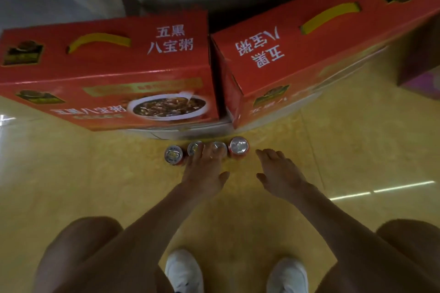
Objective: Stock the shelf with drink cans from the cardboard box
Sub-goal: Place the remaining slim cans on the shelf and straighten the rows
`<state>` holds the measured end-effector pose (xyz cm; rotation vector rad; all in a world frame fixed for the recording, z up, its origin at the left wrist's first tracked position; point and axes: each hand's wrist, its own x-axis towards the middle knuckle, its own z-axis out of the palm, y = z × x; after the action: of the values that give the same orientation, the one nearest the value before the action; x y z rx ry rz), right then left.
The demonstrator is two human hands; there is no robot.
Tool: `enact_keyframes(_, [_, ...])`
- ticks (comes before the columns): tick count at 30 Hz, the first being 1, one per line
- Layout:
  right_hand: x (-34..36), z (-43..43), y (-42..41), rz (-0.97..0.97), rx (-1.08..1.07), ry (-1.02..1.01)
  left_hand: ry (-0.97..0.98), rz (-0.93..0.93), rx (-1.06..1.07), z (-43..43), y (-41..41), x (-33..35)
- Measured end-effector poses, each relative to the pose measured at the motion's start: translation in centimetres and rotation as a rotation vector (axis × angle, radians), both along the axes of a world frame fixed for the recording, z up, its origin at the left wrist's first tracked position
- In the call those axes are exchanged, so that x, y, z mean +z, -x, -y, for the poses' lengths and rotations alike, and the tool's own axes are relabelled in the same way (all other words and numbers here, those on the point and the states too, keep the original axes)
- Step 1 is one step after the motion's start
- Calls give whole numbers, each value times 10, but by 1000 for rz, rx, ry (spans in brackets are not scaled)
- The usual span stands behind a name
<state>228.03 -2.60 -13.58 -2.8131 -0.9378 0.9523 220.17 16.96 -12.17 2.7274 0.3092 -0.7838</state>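
Two red printed cardboard boxes (107,66) with yellow handles sit side by side on the glossy yellow tile floor (71,173), at 11 and 1 o'clock, right behind the cans. Four red drink cans with silver tops (239,146) stand in a row there. Left hand (204,171) lays straight fingers on the middle two. Right hand (278,171) hovers at the row's 3 o'clock, fingers straight and together.

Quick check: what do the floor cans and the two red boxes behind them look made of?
Cans: likely metal; reflective silver tops, red sides. Red boxes: printed cardboard, slightly glossy, with creased fold edges. Yellow handles: perhaps plastic; blur leaves that open.
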Motion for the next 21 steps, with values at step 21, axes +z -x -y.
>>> enact_keyframes(21, [-64, -48, -28, 30, -166, -210, -23, -64, -169, -5, -43, -53])
